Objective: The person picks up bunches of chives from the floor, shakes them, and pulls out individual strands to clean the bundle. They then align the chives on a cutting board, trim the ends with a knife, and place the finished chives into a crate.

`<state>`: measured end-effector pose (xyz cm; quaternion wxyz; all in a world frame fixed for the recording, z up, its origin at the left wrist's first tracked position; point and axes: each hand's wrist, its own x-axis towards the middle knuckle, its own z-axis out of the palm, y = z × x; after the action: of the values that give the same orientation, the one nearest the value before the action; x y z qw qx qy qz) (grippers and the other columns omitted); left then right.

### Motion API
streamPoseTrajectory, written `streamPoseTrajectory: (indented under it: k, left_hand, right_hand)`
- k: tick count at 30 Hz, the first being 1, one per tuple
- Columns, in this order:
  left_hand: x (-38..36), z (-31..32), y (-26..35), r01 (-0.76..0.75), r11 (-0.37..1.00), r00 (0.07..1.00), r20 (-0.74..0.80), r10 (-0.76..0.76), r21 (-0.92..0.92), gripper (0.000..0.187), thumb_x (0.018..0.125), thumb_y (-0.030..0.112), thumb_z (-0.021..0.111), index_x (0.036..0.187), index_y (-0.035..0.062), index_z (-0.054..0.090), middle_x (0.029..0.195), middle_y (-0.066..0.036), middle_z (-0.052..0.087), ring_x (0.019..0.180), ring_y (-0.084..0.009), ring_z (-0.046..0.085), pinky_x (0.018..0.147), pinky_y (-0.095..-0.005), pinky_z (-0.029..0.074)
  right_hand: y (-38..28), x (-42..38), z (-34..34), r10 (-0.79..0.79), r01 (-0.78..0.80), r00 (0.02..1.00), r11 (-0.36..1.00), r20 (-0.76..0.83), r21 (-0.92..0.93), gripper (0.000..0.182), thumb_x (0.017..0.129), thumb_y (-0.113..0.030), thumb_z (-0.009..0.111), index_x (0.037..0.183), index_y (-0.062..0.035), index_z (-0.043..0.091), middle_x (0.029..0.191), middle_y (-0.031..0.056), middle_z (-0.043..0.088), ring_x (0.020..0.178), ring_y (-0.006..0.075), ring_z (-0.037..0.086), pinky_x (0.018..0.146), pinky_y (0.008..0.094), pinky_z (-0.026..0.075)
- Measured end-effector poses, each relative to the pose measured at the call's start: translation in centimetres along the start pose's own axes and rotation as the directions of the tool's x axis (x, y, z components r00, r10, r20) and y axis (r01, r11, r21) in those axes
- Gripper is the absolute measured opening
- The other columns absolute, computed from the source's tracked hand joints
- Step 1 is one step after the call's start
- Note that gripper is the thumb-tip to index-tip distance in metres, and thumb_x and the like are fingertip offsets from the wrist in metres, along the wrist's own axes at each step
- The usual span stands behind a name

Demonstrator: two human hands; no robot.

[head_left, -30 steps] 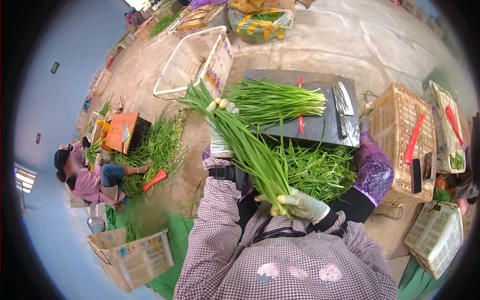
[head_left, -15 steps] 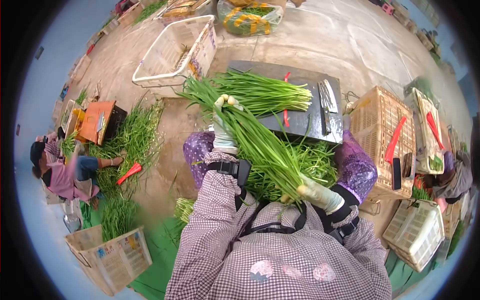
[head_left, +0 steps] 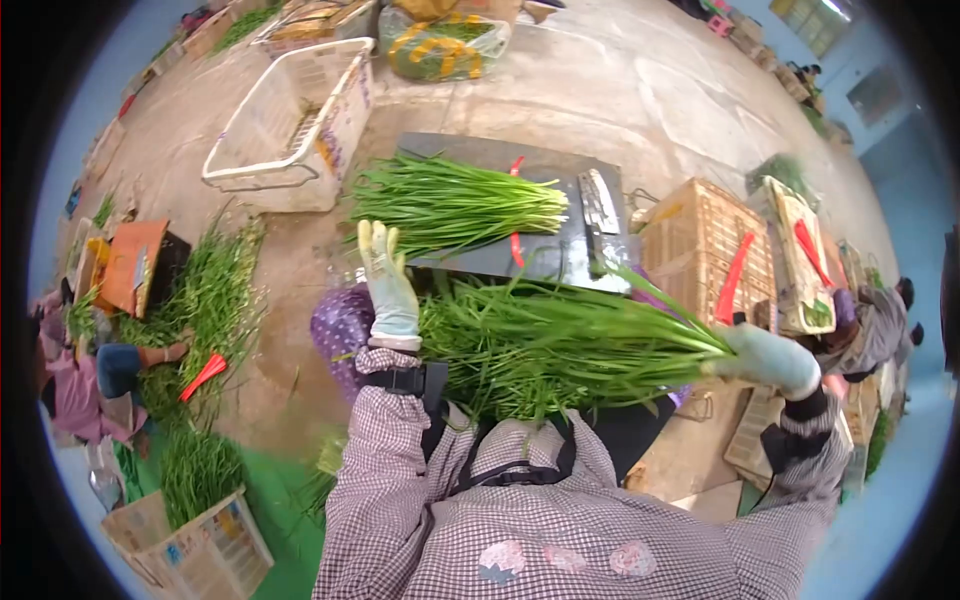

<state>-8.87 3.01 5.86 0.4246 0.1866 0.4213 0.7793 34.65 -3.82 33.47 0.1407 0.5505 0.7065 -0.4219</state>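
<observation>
My right hand [head_left: 768, 360], in a pale glove, is out to the right and grips a bunch of garlic chives [head_left: 665, 335] by its stem ends. The leaves trail left over a loose heap of chives [head_left: 510, 365] across my lap. My gloved left hand [head_left: 388, 280] is raised with fingers stretched out, holding nothing, by the leaf end of another chive bunch [head_left: 460, 205]. That bunch lies on a dark board [head_left: 555, 262], across a red tie strip [head_left: 517, 250]. A knife [head_left: 597, 210] rests on the board to its right.
A white crate [head_left: 290, 165] stands beyond the board, a tan crate [head_left: 690, 235] with red strips [head_left: 735, 278] on the right. At left, a person [head_left: 80, 390] sits by loose chives [head_left: 215, 280] and a filled crate [head_left: 205, 550]. Another person [head_left: 875, 325] is at far right.
My right hand has swung outward to the right with the chive bunch, whose leaves now trail left. The left hand has let go of the bunch and opened. The view has shifted right.
</observation>
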Motion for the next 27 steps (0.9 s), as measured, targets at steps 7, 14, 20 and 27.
streamPoseTrajectory:
  k: [7,14,20,27]
  left_hand:
    - [-0.4,-0.9,-1.6,0.116,0.992,0.970,0.220,-0.105,-0.038,0.047,0.107,0.036,0.055,0.147,0.0098,0.053,0.147,-0.009,0.057,0.130,-0.0252,0.058,0.109,-0.0399,0.042]
    - [-0.6,-0.7,-1.8,0.232,0.973,0.935,0.279,-0.218,-0.018,0.044,0.107,0.040,0.053,0.138,0.0080,0.059,0.134,-0.007,0.064,0.117,-0.0198,0.062,0.100,-0.0339,0.045]
    - [-1.7,0.7,-1.5,0.223,0.974,0.923,0.316,-0.220,0.027,0.040,0.108,0.037,0.053,0.131,0.0056,0.063,0.126,-0.009,0.069,0.105,-0.0163,0.067,0.092,-0.0286,0.049]
    - [-2.1,3.4,-2.2,0.277,0.951,0.859,0.409,-0.309,0.137,0.034,0.107,0.033,0.054,0.117,0.0045,0.068,0.111,-0.006,0.072,0.094,-0.0149,0.068,0.082,-0.0283,0.053]
  right_hand:
    - [6.0,-2.1,-4.9,0.294,-0.292,0.955,0.915,-0.033,-0.279,0.046,0.098,-0.045,0.067,0.101,0.0005,0.073,0.074,0.0125,0.069,0.068,0.0213,0.065,0.065,0.0394,0.052]
    - [5.5,-5.1,-8.8,0.489,-0.521,0.841,0.848,-0.232,-0.100,0.031,0.102,-0.029,0.067,0.107,0.0016,0.072,0.072,-0.0002,0.061,0.063,0.0082,0.054,0.054,0.0271,0.045]
    - [8.4,-8.0,-10.1,0.490,-0.410,0.815,0.865,-0.308,0.290,0.030,0.103,-0.033,0.064,0.104,-0.0030,0.070,0.068,-0.0001,0.060,0.059,0.0086,0.052,0.051,0.0287,0.040]
    - [10.4,-1.5,-1.2,0.387,0.003,0.671,0.851,-0.632,0.525,0.027,0.104,-0.036,0.064,0.112,-0.0094,0.066,0.075,-0.0037,0.061,0.057,0.0045,0.050,0.050,0.0207,0.037]
